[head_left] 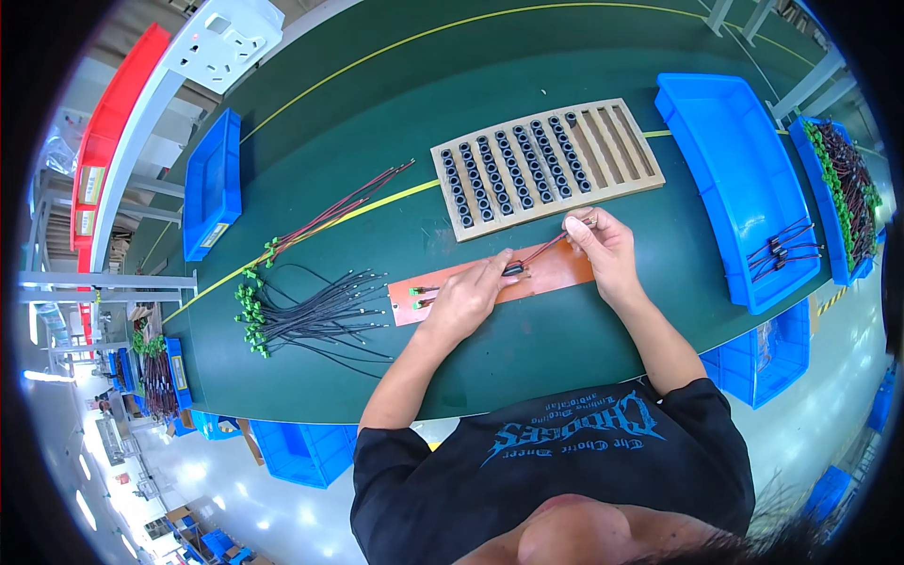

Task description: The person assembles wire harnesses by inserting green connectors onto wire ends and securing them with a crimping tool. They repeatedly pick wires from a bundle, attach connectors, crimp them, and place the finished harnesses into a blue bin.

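My left hand (468,299) is closed in a pinch over an orange board (563,271), with a short black cylinder (513,268) at its fingertips. A thin red and black cable (544,250) runs from there to my right hand (605,247), whose thumb and fingers pinch its far end. Two green connectors (421,303) with short leads show on the board's left part, beside my left hand. Just beyond my hands lies a wooden tray (647,179) with rows of black cylinders (523,169); its right-hand slots hold none.
Left on the green table are black cables (320,311) with green connectors and several red cables (353,202). A blue bin (725,141) holding a few cables stands right, near another blue bin (836,188) of cables. A blue bin (215,184) and white power socket (221,42) are far left.
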